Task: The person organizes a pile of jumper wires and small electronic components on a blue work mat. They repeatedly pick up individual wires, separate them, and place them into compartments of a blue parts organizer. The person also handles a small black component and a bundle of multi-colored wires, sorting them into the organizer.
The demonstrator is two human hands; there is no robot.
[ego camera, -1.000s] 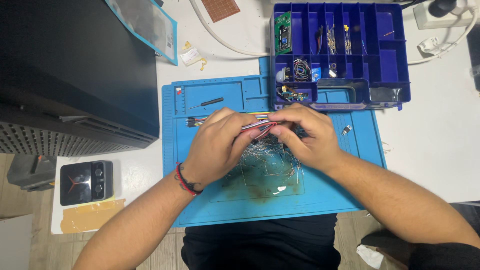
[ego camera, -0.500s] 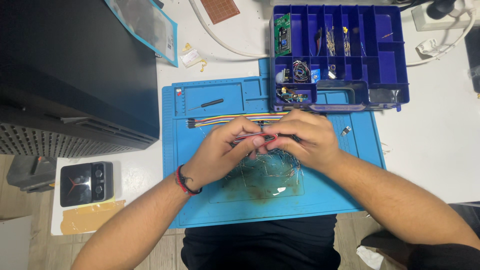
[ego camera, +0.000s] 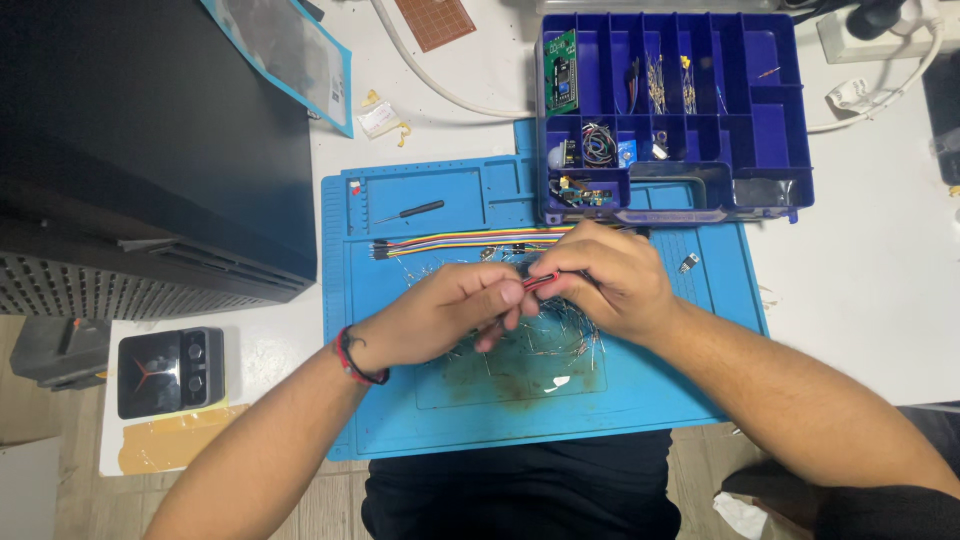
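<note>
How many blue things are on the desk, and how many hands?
Blue mat: 1
Blue parts box: 1
Hands: 2, left hand and right hand
Total: 4

Both arms are bare all the way up, with no sleeves. The left hand [ego camera: 440,315] has a thin red and black string band [ego camera: 350,358] around its wrist. The right hand [ego camera: 612,280] wears nothing. Below the band, near the bottom edge, dark black clothes [ego camera: 520,495] cover the body.
</note>
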